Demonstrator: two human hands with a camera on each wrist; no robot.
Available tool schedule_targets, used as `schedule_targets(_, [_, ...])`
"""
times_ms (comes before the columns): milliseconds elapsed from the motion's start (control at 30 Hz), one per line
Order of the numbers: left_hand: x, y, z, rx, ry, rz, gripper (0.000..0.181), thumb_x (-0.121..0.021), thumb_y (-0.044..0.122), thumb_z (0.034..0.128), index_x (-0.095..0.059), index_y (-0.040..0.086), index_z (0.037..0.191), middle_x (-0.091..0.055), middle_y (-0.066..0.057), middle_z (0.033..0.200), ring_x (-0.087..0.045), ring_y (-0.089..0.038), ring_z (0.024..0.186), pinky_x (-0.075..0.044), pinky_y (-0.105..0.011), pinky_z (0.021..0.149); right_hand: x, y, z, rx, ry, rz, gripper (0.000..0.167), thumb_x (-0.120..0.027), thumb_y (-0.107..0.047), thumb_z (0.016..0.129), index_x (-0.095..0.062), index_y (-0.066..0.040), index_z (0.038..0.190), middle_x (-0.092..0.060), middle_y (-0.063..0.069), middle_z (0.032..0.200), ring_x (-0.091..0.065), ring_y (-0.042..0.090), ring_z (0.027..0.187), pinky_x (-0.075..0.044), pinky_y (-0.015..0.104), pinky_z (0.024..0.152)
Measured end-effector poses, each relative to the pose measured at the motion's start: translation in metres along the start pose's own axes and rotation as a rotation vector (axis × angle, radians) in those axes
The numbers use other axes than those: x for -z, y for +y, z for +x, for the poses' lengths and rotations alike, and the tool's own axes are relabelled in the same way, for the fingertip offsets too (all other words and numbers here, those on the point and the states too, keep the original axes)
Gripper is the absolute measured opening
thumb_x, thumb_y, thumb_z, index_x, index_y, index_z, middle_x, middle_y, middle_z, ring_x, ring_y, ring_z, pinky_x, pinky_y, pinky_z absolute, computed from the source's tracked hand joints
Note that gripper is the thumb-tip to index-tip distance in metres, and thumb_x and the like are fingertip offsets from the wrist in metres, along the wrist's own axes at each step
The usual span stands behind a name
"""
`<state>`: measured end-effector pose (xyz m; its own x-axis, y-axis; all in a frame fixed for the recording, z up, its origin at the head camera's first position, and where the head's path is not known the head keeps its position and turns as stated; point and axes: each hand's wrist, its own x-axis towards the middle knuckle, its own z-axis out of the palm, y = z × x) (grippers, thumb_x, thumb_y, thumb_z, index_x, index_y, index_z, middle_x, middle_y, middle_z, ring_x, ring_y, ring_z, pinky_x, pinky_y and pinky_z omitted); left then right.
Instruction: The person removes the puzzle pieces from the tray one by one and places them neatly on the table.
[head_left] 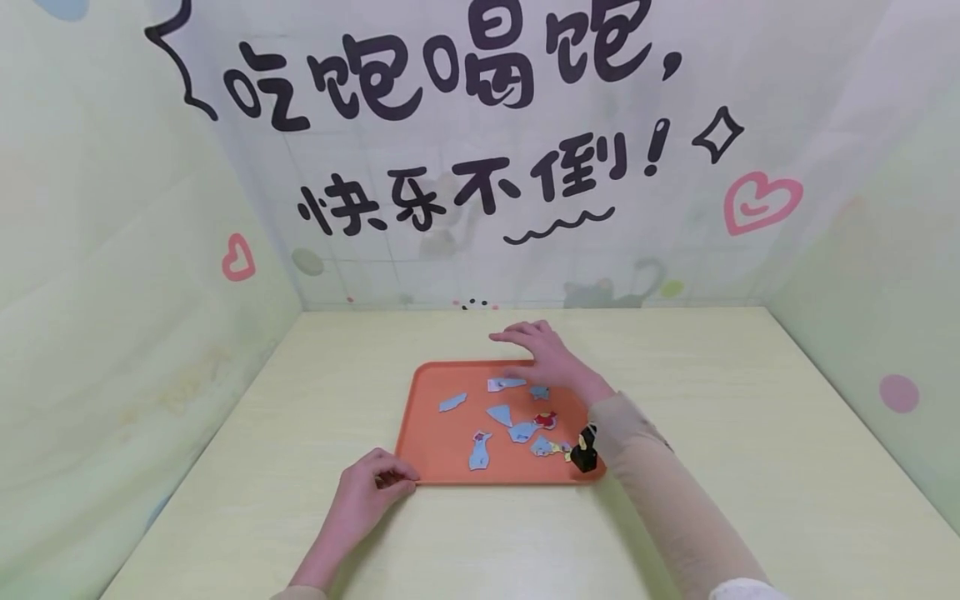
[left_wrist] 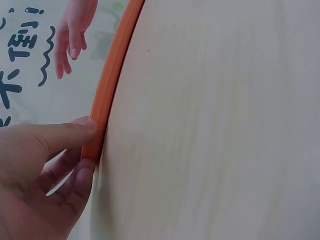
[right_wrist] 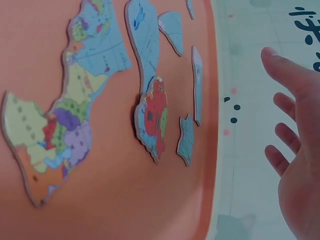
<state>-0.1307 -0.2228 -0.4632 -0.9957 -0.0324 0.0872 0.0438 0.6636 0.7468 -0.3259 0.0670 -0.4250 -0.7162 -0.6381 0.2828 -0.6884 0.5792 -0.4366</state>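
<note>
An orange tray (head_left: pixel 435 442) lies on the table, bearing several flat map puzzle pieces. At its near left corner my left hand (head_left: pixel 371 483) pinches the rim; the left wrist view shows thumb and fingertips on the orange edge (left_wrist: pixel 107 85). My right hand (head_left: pixel 547 354) hovers over the tray's far edge with fingers spread, nothing held. Closest to it are a long narrow blue piece (right_wrist: pixel 197 87) and a small blue piece (right_wrist: pixel 185 140). Farther in lie a blue and red piece (right_wrist: pixel 156 120) and a larger multicoloured one (right_wrist: pixel 72 120).
A pale wooden table (head_left: pixel 750 433) surrounds the tray. Behind it stands a printed backdrop (head_left: pixel 450 267) with black characters, and patterned cloth hangs at both sides. A small black object (head_left: pixel 585 454) shows beside the right sleeve; its kind is unclear.
</note>
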Motion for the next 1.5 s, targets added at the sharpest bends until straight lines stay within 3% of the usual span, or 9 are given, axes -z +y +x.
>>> schedule_targets(300, [-0.004, 0.0, 0.003, 0.017, 0.011, 0.01, 0.019, -0.079, 0.002, 0.0788, -0.075, 0.021, 0.078, -0.065, 0.003, 0.086, -0.055, -0.002, 0.074, -0.048, -0.016, 0.069, -0.005, 0.006, -0.001, -0.055, -0.108, 0.128, 0.056, -0.074, -0.02, 0.089, -0.055, -0.014, 0.141, -0.057, 0.016, 0.136, -0.041, 0.033, 0.118, -0.041, 0.042, 0.095])
schedule_targets(567, [-0.003, 0.002, 0.002, 0.036, 0.006, 0.027, 0.018, -0.079, 0.004, 0.0798, -0.076, 0.021, 0.079, -0.065, 0.004, 0.085, -0.056, -0.001, 0.075, -0.049, -0.016, 0.07, -0.009, 0.011, 0.0, -0.166, -0.193, 0.139, 0.047, -0.073, -0.021, 0.09, -0.061, -0.014, 0.135, -0.061, 0.009, 0.129, -0.046, 0.027, 0.117, -0.043, 0.041, 0.1])
schedule_targets(767, [-0.001, 0.002, 0.003, 0.044, 0.007, 0.028, 0.017, -0.079, 0.005, 0.0795, -0.076, 0.022, 0.079, -0.065, 0.004, 0.085, -0.056, 0.0, 0.075, -0.049, -0.016, 0.071, -0.01, 0.017, -0.002, -0.205, -0.229, 0.142, 0.043, -0.073, -0.02, 0.09, -0.063, -0.012, 0.131, -0.063, 0.007, 0.125, -0.052, 0.024, 0.112, -0.046, 0.039, 0.1])
schedule_targets(1033, [0.002, 0.0, 0.004, 0.039, -0.024, 0.013, 0.016, -0.079, 0.005, 0.0798, -0.076, 0.021, 0.08, -0.066, 0.004, 0.086, -0.056, 0.0, 0.075, -0.049, -0.016, 0.071, -0.013, 0.022, -0.006, -0.227, -0.24, 0.202, 0.037, -0.071, -0.016, 0.091, -0.066, -0.011, 0.128, -0.063, 0.007, 0.12, -0.054, 0.021, 0.104, -0.047, 0.032, 0.092])
schedule_targets(1233, [0.006, 0.001, 0.004, 0.053, -0.036, 0.017, 0.015, -0.078, 0.006, 0.0803, -0.076, 0.021, 0.079, -0.066, 0.004, 0.086, -0.056, 0.0, 0.075, -0.048, -0.017, 0.069, -0.016, 0.022, -0.006, -0.219, -0.201, 0.238, 0.032, -0.07, -0.012, 0.092, -0.069, -0.009, 0.123, -0.064, 0.009, 0.12, -0.055, 0.023, 0.11, -0.048, 0.035, 0.096])
schedule_targets(1367, [0.004, 0.001, 0.004, 0.066, -0.03, 0.017, 0.015, -0.079, 0.006, 0.0799, -0.076, 0.021, 0.078, -0.066, 0.005, 0.085, -0.055, 0.0, 0.073, -0.047, -0.017, 0.068, -0.019, 0.022, -0.007, -0.205, -0.174, 0.228, 0.028, -0.069, -0.011, 0.092, -0.07, -0.007, 0.12, -0.065, 0.011, 0.116, -0.056, 0.025, 0.106, -0.048, 0.034, 0.093])
schedule_targets(1500, [0.002, 0.001, 0.007, 0.064, -0.022, 0.01, 0.016, -0.079, 0.006, 0.0793, -0.076, 0.021, 0.077, -0.066, 0.005, 0.084, -0.054, 0.0, 0.072, -0.046, -0.017, 0.068, -0.021, 0.022, -0.008, -0.241, -0.15, 0.229, 0.026, -0.068, -0.01, 0.092, -0.07, -0.007, 0.118, -0.066, 0.009, 0.112, -0.056, 0.021, 0.1, -0.048, 0.031, 0.09])
